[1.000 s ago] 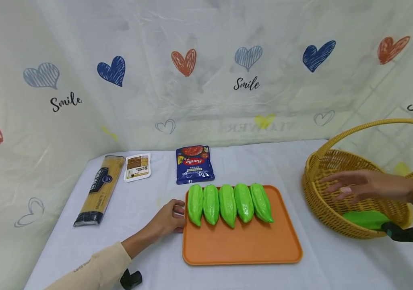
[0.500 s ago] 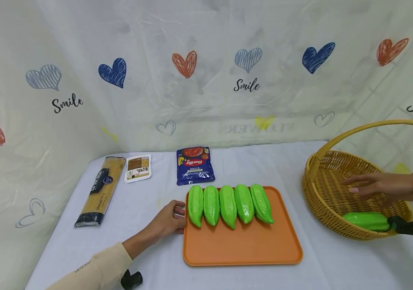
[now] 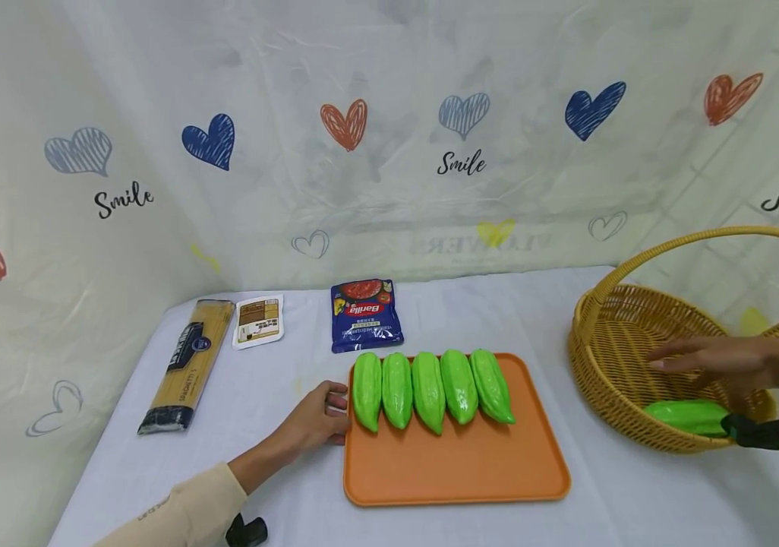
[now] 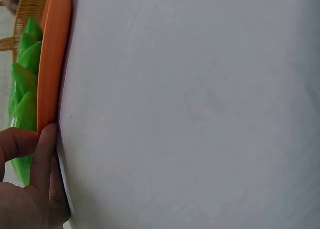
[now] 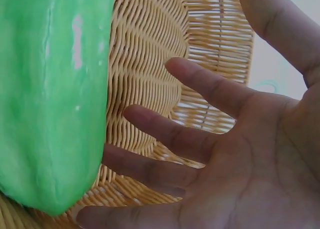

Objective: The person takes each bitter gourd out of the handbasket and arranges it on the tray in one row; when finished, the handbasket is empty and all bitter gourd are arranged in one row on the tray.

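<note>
In the head view my left hand (image 3: 317,416) is at the left edge of an orange tray (image 3: 458,471), pinching its rim (image 4: 54,64) between thumb and fingers, as the left wrist view shows. Several glossy green ridged gourds (image 3: 428,391) lie side by side along the tray's back half, tips toward me. Over the wicker basket (image 3: 594,380) on the right, my right hand (image 3: 724,365) hovers with fingers spread, holding nothing. One more green gourd (image 5: 50,89) lies inside the basket, close beside the right fingertips in the right wrist view.
Behind the tray lies a blue sauce pouch (image 3: 365,315). A small white packet (image 3: 258,322) and a pack of spaghetti (image 3: 187,365) are at the back left. The basket's tall arched handle (image 3: 704,232) rises around the right hand. A heart-printed curtain (image 3: 389,190) hangs behind the table.
Inside the basket area, my right hand has shifted right and slightly lower, nearer the gourd there. My left hand, the tray and its gourds stay in place.
</note>
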Demonstrator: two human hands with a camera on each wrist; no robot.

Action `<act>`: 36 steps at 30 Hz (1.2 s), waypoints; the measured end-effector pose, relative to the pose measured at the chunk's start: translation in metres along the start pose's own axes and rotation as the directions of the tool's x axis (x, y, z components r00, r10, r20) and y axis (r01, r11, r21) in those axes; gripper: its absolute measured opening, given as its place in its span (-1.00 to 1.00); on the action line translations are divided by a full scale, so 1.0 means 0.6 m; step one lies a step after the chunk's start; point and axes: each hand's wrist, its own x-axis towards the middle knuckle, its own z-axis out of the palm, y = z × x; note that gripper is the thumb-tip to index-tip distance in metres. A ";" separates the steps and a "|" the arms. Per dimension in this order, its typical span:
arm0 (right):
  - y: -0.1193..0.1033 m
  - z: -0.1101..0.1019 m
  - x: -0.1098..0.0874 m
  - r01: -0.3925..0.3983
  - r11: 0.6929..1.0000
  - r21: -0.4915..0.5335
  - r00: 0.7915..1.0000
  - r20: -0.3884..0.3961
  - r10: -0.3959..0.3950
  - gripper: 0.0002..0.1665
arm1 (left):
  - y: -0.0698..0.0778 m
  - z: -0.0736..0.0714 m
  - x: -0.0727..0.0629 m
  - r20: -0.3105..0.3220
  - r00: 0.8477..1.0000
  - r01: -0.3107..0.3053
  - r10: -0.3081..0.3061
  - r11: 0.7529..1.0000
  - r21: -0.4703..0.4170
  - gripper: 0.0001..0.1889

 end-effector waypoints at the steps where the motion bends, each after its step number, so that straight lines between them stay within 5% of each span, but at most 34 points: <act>1: -0.002 0.002 0.002 0.007 1.000 -0.002 1.000 -0.003 -0.007 -0.07 | 0.000 0.000 0.000 0.002 1.000 0.000 0.000 1.000 0.001 -0.34; 9: -0.007 0.007 0.011 0.038 0.998 -0.047 0.999 -0.007 -0.038 -0.09 | -0.002 0.000 0.001 0.012 1.000 0.001 -0.001 1.000 0.007 -0.35; 18: 0.004 0.002 0.008 -0.021 1.000 -0.018 1.000 -0.022 0.020 0.00 | -0.001 0.001 0.000 0.021 1.000 0.009 -0.009 1.000 0.013 -0.35; 36: -0.001 0.011 0.005 -0.011 0.999 0.050 1.000 -0.002 0.011 -0.09 | 0.004 0.000 -0.004 0.008 1.000 -0.004 0.004 1.000 -0.010 -0.36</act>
